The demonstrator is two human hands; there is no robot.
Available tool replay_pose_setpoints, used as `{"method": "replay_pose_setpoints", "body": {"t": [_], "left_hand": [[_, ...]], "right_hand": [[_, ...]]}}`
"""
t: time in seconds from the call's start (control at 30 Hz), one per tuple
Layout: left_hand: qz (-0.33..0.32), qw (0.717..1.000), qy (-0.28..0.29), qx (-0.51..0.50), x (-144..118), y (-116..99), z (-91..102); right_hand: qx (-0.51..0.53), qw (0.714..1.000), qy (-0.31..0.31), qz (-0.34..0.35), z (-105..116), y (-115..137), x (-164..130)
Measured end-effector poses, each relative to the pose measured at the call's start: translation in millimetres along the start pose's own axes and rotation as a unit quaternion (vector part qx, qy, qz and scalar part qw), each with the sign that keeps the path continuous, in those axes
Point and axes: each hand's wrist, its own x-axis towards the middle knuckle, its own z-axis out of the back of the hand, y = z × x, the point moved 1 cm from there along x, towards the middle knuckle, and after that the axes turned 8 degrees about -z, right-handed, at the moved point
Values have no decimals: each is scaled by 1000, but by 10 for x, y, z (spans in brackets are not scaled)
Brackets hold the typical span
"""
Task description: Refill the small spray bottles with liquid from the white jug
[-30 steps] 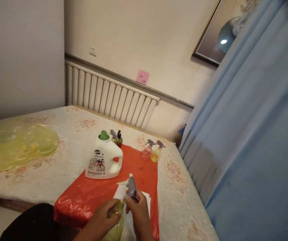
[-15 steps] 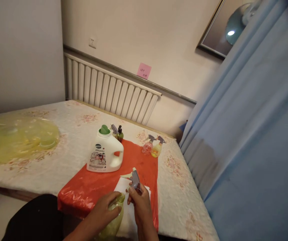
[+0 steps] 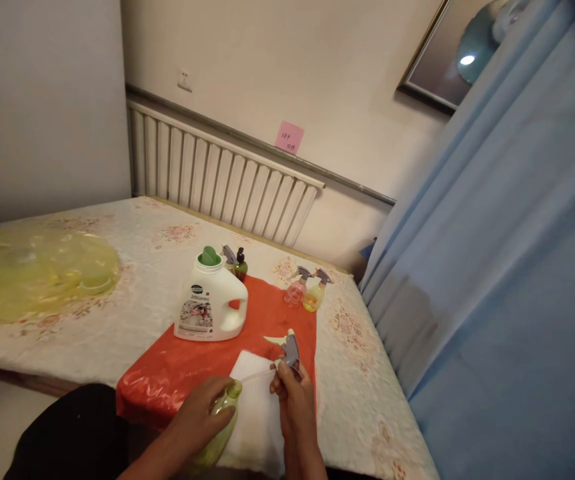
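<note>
Your right hand [image 3: 291, 399] is pinching the grey trigger sprayer head [image 3: 289, 348] at its collar, fingers closed around it, nozzle pointing up and away from you. Your left hand [image 3: 202, 419] is wrapping tightly around the green spray bottle [image 3: 220, 427], which is leaning with its neck up and to the right, toward the sprayer head. The two are lying apart: the head is sitting up and to the right of the bottle's mouth, and the thin dip tube [image 3: 257, 377] is spanning the gap, running almost level from the head leftward down to the neck. So the tube's long axis is lining up roughly with the bottle's neck, and your right hand is the nearer one to the head.

Under your hands a white cloth [image 3: 255, 413] is lying on a red plastic sheet [image 3: 187, 373], spread over the flowered bed cover [image 3: 132, 267]. Farther off, a white detergent jug [image 3: 211, 301] is standing upright, with two small spray bottles [image 3: 306, 293] beyond it near the bed's edge. A radiator [image 3: 217, 180] is lining the wall, and a blue curtain [image 3: 492, 267] is hanging on your right.
</note>
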Motion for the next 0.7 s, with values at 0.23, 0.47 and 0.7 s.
{"method": "replay_pose_setpoints", "body": {"t": [0.23,0.47,0.7], "left_hand": [[-3,1000,-24,7,-3,119,2],[-3,999,-30,30,38,211,79],[-5,997,-80,7,260,283,206]], "right_hand": [[115,993,-13,-33,59,-59,64],[188,978,-82,-44,220,-110,218],[160,977,-139,-27,334,-171,559]]}}
